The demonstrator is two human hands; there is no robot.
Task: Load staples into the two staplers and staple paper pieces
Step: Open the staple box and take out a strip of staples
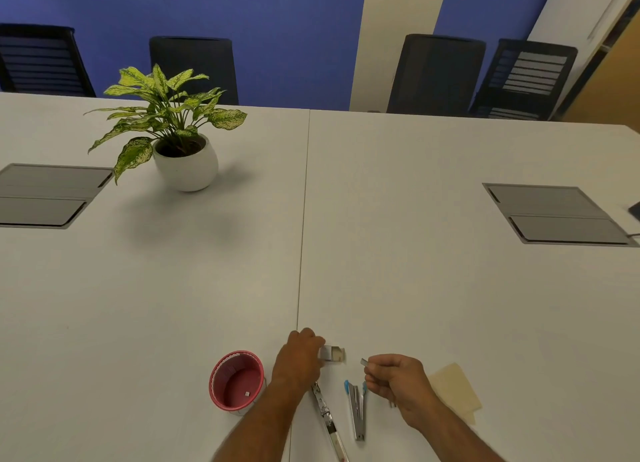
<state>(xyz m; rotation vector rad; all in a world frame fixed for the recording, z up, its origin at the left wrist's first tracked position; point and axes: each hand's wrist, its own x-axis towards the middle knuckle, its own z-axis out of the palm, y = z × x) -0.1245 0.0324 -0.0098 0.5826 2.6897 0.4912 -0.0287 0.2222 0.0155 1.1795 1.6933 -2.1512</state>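
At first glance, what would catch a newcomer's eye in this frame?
Probably the potted plant, far left on the white table. Then the near edge: the left hand holds a small staple box, the right hand pinches a staple strip, above two opened staplers, beside a pink cup.

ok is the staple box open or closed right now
Open. The staple box by the left hand has its inner tray slid out to the right, showing its pale inside.

Head-height view, angled down, tabletop (415, 288)
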